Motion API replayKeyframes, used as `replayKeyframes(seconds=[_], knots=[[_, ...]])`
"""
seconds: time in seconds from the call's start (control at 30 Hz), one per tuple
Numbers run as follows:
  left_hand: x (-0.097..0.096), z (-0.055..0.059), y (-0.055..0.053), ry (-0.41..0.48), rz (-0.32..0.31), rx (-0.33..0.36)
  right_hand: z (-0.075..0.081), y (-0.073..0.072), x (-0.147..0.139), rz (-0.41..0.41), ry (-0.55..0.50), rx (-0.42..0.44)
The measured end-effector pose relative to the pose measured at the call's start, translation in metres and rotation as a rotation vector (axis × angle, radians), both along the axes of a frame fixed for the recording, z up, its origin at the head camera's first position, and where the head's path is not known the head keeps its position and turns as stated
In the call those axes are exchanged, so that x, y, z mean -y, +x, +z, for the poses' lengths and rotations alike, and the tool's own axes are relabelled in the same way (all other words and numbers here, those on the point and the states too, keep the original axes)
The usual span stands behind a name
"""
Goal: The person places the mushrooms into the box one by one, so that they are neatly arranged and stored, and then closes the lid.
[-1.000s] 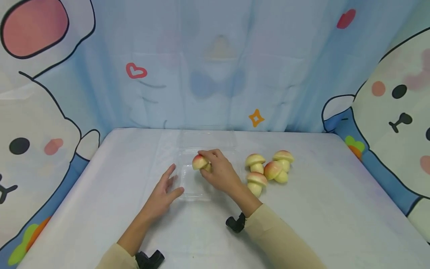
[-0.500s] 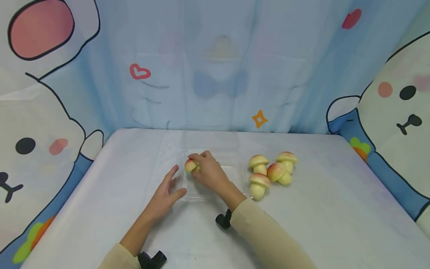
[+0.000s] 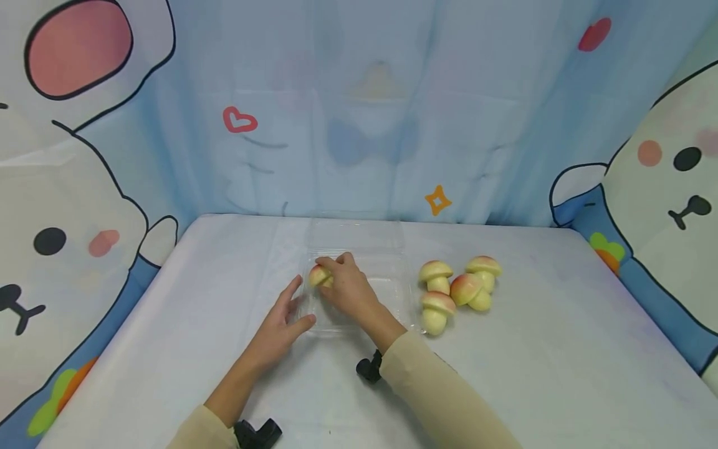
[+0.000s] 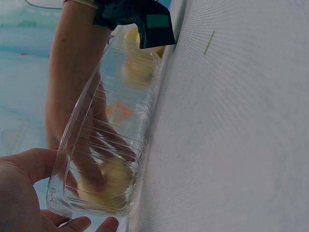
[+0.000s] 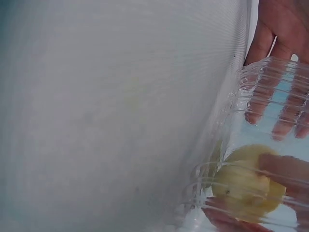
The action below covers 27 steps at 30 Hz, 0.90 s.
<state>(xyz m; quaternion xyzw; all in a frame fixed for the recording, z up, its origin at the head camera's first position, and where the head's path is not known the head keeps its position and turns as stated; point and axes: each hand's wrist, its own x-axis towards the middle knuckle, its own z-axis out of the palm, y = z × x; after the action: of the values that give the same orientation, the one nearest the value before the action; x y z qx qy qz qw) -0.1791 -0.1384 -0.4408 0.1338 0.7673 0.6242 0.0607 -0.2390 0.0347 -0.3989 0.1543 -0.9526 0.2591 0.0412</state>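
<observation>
My right hand [image 3: 350, 290] pinches a toy mushroom [image 3: 320, 276], cream with a reddish cap, inside the left part of a clear plastic box [image 3: 395, 299]. Through the box's ribbed wall the mushroom [image 4: 118, 179] shows pale yellow in the left wrist view, low near the bottom. The right wrist view gives its round stem end [image 5: 241, 188], with fingertips on both sides. At the box's left end, my left hand [image 3: 278, 327] has its fingers spread, thumb by the front corner; its straight fingers [image 5: 263, 92] lie along the outside of the wall.
Several more toy mushrooms [image 3: 437, 315] stand and lean in a cluster just right of the box. The clear lid [image 3: 356, 236] is folded back behind the box. A white cloth [image 3: 561, 349] covers the table, and a printed curtain [image 3: 364, 112] hangs behind it.
My right hand has carried the mushroom a little left and lower into the box, then stayed nearly still. The left hand keeps its place; the head view has shifted slightly.
</observation>
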Motion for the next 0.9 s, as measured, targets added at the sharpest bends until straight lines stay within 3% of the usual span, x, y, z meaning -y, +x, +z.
replayKeyframes(seconds=[0.23, 0.53, 0.9], knots=[[-0.001, 0.0, -0.002, -0.009, 0.003, -0.013, 0.0, 0.0, -0.005, -0.004, 0.006, -0.016], [0.002, 0.0, 0.001, -0.031, 0.01, -0.006, 0.009, 0.009, -0.025, -0.043, -0.072, 0.07], [-0.001, 0.0, 0.0, -0.026, 0.01, 0.0, 0.023, 0.023, -0.064, -0.023, -0.183, 0.012]])
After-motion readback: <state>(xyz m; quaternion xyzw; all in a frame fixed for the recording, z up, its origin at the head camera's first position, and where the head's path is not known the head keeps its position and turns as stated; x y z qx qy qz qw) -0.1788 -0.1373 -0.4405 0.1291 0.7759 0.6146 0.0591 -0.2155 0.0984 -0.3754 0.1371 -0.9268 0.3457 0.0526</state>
